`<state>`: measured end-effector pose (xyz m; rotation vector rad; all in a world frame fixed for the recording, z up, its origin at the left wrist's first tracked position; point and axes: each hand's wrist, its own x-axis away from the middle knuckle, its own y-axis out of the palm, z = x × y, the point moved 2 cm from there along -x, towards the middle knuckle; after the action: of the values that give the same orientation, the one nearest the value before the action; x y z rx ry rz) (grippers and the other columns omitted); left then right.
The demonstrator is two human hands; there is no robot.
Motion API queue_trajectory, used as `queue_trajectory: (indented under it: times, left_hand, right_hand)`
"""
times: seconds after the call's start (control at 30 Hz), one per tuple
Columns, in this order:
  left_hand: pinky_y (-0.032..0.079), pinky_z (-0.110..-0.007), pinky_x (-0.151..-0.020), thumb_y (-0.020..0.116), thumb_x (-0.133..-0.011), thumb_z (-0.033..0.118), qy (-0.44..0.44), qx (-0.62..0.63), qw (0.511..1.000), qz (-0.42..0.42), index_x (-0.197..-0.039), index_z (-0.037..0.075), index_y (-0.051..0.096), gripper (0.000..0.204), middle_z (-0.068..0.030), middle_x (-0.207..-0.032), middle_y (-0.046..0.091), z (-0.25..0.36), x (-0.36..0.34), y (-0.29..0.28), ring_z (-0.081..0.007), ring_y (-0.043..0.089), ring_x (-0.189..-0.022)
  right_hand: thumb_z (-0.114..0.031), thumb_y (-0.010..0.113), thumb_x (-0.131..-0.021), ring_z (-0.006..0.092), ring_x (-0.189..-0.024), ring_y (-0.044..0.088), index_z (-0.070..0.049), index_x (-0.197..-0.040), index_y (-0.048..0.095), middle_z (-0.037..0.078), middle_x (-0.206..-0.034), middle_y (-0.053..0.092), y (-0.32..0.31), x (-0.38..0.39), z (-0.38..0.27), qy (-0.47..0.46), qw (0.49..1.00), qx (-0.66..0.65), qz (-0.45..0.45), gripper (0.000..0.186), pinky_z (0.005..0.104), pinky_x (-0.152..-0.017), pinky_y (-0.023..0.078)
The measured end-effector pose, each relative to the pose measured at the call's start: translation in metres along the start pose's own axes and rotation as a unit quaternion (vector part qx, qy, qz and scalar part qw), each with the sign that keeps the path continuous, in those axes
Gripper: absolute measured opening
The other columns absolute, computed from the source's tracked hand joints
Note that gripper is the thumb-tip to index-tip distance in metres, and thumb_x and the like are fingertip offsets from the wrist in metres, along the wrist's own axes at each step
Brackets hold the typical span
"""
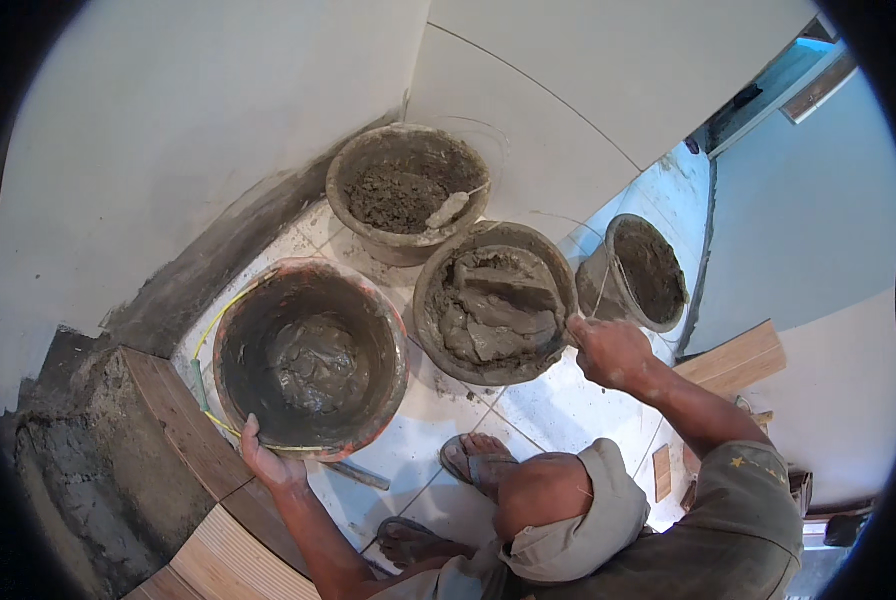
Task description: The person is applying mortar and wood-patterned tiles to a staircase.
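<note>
From where I sit, the left hand (271, 468) holds the bucket (248, 340) at 8 o'clock, thumb up against its rim, fingers mostly hidden. The right hand (613, 352) is curled at the 4 o'clock edge of the middle basin (533, 240); I can't tell what, if anything, it grips.

My main worry is the bucket: if the left hand pulled its rim down, it could tip and slop its wet mortar (318, 370) over the floor (558, 400). The basin's heaped mix (498, 325) could spill if its edge were lifted. The loose bar (358, 474) beside the bucket might roll under a sandal (455, 458) at 6 o'clock.

The floor is pale, glossy tile, smeared with grey around the tubs. Another basin (398, 248) stands at 11 o'clock, a smaller bucket (596, 280) at 3. Brown planks (173, 415) edge a grey mortar bed (78, 480) at 8. The white wall (218, 100) at 10 is stained low down; bluish light falls at 2.
</note>
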<state>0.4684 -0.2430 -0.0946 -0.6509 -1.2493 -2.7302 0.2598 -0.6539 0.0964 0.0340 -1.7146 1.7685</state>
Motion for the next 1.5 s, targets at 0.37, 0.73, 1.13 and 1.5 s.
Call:
queue_trajectory:
  times: [0.37,0.73,1.13,1.5]
  left_hand:
    - [0.047,-0.043,-0.105,0.060,-0.088,0.012,0.000,-0.023,1.000,-0.012,-0.135,-0.002,0.055,0.049,-0.0137,-0.128,0.064,0.033,0.009,0.005,-0.0296,0.062,-0.116]
    - [0.041,-0.036,-0.109,0.057,-0.077,0.001,0.051,-0.212,0.969,-0.113,-0.149,0.000,0.043,0.074,-0.0124,-0.137,0.059,0.064,0.007,0.052,-0.0250,0.057,-0.123]
    - [0.039,-0.029,-0.105,0.058,-0.081,-0.002,0.067,-0.195,0.960,-0.187,-0.141,-0.007,0.050,0.061,-0.0084,-0.131,0.060,0.058,0.010,0.050,-0.0169,0.056,-0.118]
    - [0.046,-0.027,-0.094,0.059,-0.085,0.000,0.067,-0.210,0.943,-0.249,-0.126,-0.007,0.060,0.042,-0.0062,-0.115,0.065,0.051,0.032,0.054,-0.0128,0.060,-0.102]
  right_hand:
    - [-0.017,0.059,-0.086,0.0443,-0.086,0.067,-0.005,-0.117,0.054,0.024,-0.095,0.069,-0.052,0.004,-0.014,-0.078,0.994,-0.060,0.053,0.033,0.0554,-0.078,0.053]
    - [-0.013,0.058,-0.085,0.0300,-0.083,0.069,0.001,-0.100,0.062,0.014,-0.090,0.067,-0.062,-0.105,-0.249,-0.376,0.916,0.085,0.110,0.021,0.0420,-0.064,0.055]
    - [-0.015,0.060,-0.086,0.0245,-0.073,0.068,0.003,-0.101,0.064,0.013,-0.084,0.064,0.046,-0.042,-0.309,-0.384,0.898,0.174,0.126,0.023,0.0349,-0.054,0.054]
    - [-0.013,0.059,-0.087,0.0268,-0.081,0.072,-0.003,-0.096,0.063,0.015,-0.090,0.068,0.011,-0.078,-0.287,-0.169,0.953,0.095,0.231,0.014,0.0362,-0.064,0.059]
